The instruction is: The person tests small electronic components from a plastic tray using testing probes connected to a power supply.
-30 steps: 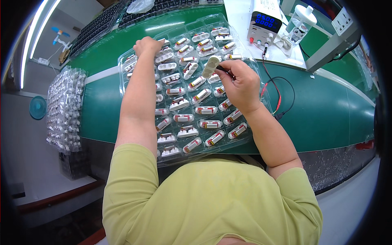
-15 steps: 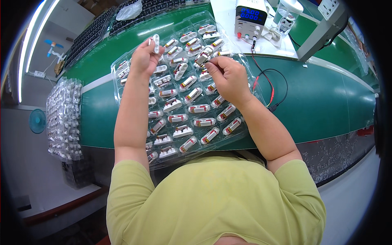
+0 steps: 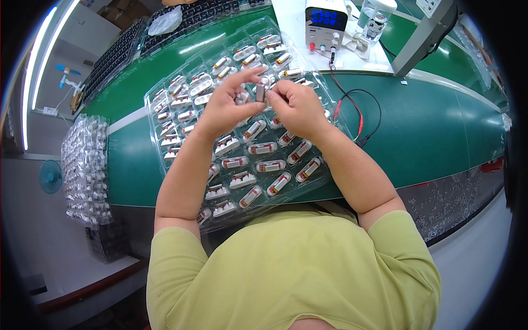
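Your right fingers (image 3: 277,101) pinch a white module (image 3: 260,92) with a silver block, while your left fingers (image 3: 242,77) stretch wide around its left side; whether they grip the pale piece (image 3: 240,99) showing inside that hand, I cannot tell. Beneath your fingers lies a clear compartmented tray (image 3: 149,110) of similar modules (image 3: 262,148), on the green counter (image 3: 429,148). Red and black leads (image 3: 361,118) curl to the right of your fingers; a white power supply (image 3: 325,27) stands beyond them.
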`<action>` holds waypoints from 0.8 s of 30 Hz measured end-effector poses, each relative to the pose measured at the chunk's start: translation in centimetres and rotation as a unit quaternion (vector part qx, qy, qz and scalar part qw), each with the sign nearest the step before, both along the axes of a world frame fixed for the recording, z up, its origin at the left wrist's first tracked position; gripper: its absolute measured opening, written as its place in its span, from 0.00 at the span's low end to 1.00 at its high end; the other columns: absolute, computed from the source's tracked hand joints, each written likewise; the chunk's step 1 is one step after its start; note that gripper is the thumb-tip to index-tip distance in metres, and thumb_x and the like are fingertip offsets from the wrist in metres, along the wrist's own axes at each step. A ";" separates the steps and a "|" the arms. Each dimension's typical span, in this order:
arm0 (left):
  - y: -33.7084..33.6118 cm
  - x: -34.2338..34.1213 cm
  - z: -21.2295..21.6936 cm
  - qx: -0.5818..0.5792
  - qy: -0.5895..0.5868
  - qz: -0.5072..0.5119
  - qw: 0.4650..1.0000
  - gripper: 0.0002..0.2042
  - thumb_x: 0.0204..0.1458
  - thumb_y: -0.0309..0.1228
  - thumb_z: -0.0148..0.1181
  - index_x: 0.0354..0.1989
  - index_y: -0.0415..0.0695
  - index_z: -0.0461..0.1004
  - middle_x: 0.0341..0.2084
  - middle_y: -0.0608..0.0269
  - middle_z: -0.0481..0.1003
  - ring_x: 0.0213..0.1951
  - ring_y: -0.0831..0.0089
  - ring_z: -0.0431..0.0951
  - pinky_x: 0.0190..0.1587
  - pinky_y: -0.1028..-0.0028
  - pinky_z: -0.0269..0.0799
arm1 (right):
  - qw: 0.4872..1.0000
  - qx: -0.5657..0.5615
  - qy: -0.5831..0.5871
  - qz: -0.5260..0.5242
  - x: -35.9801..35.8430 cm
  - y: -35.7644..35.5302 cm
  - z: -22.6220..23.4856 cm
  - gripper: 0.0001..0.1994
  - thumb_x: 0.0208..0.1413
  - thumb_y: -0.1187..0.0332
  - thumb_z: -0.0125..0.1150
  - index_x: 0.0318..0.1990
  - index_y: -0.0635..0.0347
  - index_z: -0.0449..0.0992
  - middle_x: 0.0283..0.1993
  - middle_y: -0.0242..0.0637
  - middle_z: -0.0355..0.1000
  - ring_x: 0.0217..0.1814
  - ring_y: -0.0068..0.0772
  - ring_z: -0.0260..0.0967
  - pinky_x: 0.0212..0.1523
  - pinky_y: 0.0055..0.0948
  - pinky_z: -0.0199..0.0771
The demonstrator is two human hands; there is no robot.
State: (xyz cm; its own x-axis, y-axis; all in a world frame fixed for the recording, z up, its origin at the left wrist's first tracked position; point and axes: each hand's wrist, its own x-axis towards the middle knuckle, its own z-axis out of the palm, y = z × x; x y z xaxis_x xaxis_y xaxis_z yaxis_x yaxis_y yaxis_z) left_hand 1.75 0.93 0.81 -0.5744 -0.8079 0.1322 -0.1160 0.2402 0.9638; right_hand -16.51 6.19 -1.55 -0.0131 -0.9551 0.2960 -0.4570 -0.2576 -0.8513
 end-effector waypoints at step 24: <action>-16.1 4.8 -2.5 -0.159 -0.363 0.318 0.861 0.15 0.42 0.35 0.62 0.39 0.45 0.78 0.37 0.54 0.79 0.38 0.61 0.80 0.42 0.65 0.74 | 0.985 0.061 -0.159 0.001 0.0 -0.4 -0.3 0.15 0.62 0.64 0.56 0.25 0.62 0.72 0.20 0.23 0.63 0.23 0.13 0.53 0.24 0.21 0.55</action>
